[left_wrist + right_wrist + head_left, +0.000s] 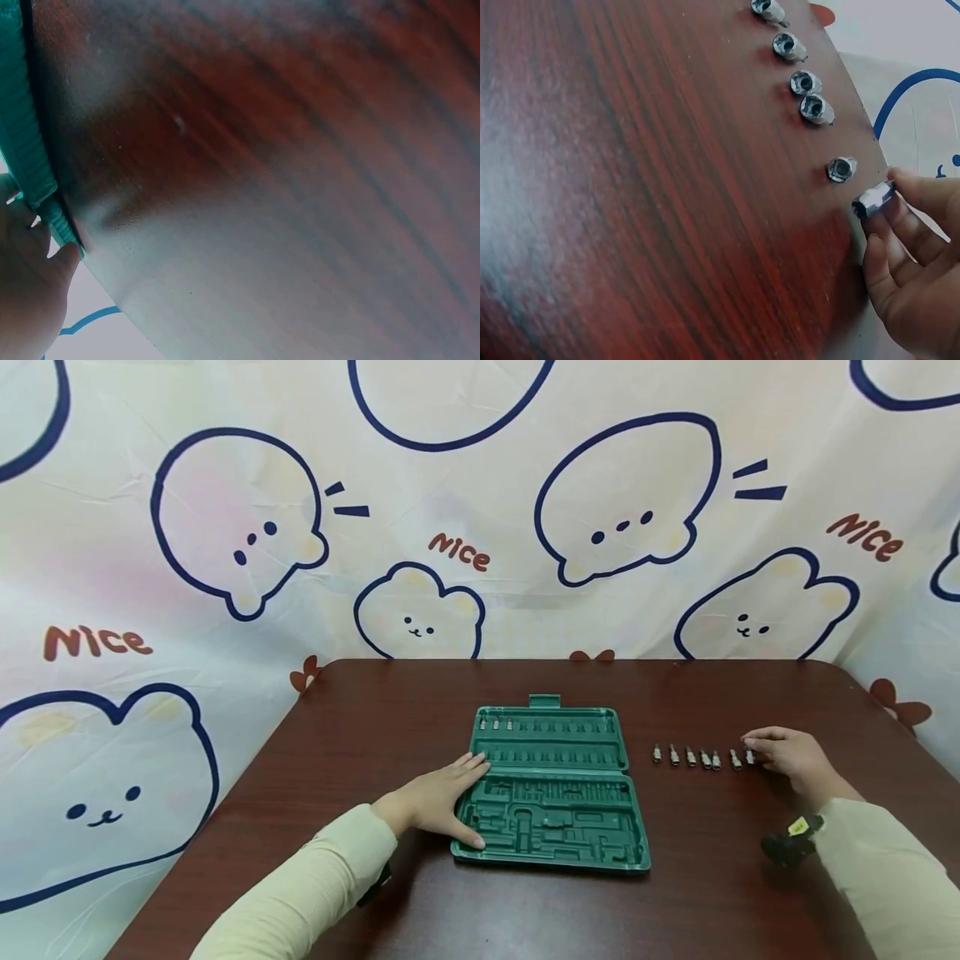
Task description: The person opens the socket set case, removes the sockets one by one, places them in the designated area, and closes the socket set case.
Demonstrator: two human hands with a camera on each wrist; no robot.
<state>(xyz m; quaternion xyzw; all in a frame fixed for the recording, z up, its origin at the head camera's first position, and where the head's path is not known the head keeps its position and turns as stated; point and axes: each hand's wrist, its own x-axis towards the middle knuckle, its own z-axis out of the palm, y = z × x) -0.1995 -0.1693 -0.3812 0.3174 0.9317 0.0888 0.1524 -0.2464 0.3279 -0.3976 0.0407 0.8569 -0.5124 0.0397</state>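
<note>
head: bright, even | left wrist: soft | both wrists: table (667,187) glare

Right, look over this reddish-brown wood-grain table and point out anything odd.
Two small silver metal sockets right of the open green plastic case sit crowded together, though their row is otherwise more widely spaced. Nothing looks spilled or damaged.

Brown table (720,868); open green case (552,772); metal sockets in row (706,760)
</note>
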